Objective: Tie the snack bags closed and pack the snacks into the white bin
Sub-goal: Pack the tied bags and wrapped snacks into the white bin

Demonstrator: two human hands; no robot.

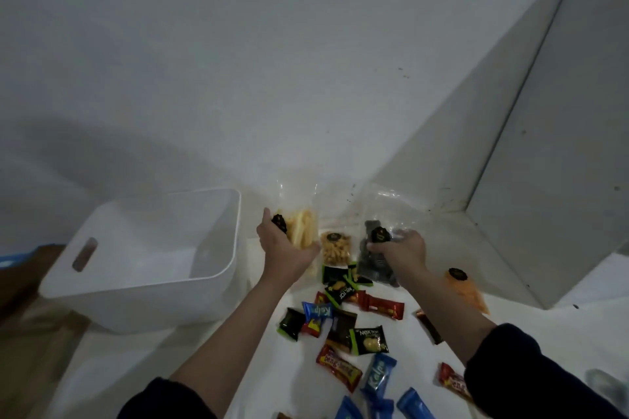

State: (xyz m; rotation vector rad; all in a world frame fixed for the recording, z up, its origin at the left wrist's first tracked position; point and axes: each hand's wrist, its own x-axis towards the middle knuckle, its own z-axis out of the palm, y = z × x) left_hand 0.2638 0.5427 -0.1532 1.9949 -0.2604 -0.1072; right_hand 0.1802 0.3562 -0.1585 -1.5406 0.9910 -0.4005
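While bin: white plastic bin (143,258) looks empty, nothing packed.
Left hand (286,248): fingers wrap clear bag of yellow sticks (303,228), untied.
Right hand (401,250): fingers clutch clear bag of dark snacks (377,248), untied.
Left over: small wrapped snacks (343,326) scattered on white table (391,343).

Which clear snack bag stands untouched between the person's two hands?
Start at the white bin on the left and move right past the left hand. The small clear bag of pale crunchy snacks stands there, before the right hand. Neither hand holds it, unlike its neighbours.
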